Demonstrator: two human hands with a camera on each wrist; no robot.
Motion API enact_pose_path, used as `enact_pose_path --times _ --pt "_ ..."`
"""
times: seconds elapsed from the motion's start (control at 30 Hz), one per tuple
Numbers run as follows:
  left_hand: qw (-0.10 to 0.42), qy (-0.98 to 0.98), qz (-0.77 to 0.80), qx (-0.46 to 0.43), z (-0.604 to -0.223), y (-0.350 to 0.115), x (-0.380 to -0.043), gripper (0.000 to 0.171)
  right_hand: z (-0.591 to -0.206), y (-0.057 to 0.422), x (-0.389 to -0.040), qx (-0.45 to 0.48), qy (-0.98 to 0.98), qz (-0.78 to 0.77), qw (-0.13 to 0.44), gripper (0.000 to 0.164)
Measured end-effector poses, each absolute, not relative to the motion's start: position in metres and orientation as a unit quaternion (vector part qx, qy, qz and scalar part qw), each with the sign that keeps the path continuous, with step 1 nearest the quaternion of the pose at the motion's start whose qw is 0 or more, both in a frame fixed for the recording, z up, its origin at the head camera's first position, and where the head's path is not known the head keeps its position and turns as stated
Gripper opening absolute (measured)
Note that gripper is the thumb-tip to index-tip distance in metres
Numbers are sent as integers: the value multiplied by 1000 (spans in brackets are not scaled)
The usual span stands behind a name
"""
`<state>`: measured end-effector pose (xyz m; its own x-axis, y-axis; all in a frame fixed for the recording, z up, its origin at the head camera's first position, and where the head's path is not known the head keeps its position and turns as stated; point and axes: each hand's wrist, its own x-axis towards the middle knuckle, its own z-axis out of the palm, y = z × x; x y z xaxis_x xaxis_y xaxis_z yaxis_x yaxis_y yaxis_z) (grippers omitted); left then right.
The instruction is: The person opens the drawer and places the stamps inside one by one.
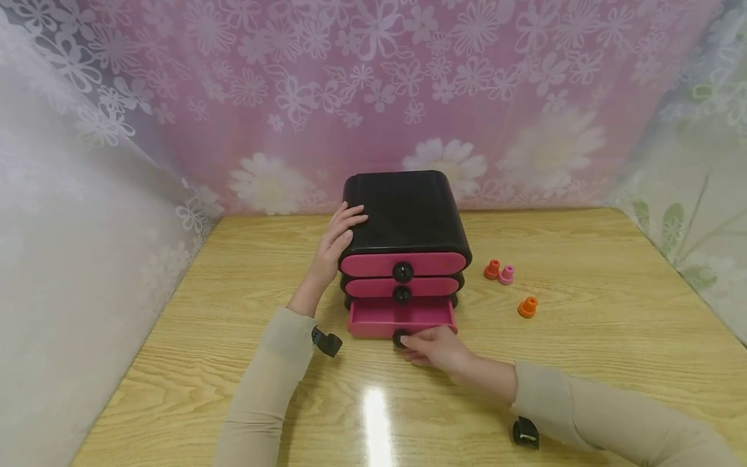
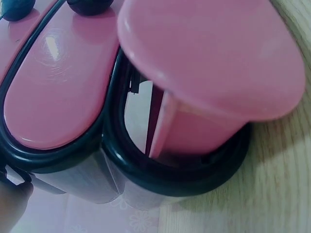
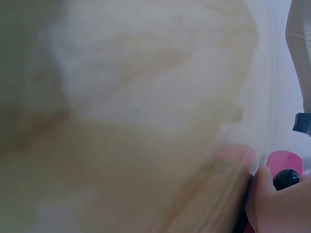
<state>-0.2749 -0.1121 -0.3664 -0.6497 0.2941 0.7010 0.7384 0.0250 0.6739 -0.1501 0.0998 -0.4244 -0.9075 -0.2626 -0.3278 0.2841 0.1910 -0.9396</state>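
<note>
The person's left hand (image 1: 332,247) rests, fingers extended, on the left edge of the cabinet (image 1: 403,211), while at its front the pulled-out bottom drawer (image 1: 373,330), probably light, stiff, slick plastic, is best held by the knob (image 1: 398,336) that the right hand (image 1: 441,351) pinches.

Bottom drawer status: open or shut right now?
Open: the bottom drawer juts out from the cabinet, its pink inside showing, and the right hand pinches its knob.
</note>
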Motion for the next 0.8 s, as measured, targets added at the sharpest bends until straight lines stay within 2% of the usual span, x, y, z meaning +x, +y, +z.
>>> enact_pose_path --times 0.47,0.67,0.8 --pt "182 -692 -588 -376 -357 -111 -266 36 -424 104 -130 -30 742 -629 230 38" --pt "178 -698 -587 -369 -342 -108 -250 35 -425 105 -125 -40 739 -631 233 37" --pt "177 -700 -588 -365 -344 -108 -251 36 -425 106 -124 -40 738 -632 234 37"
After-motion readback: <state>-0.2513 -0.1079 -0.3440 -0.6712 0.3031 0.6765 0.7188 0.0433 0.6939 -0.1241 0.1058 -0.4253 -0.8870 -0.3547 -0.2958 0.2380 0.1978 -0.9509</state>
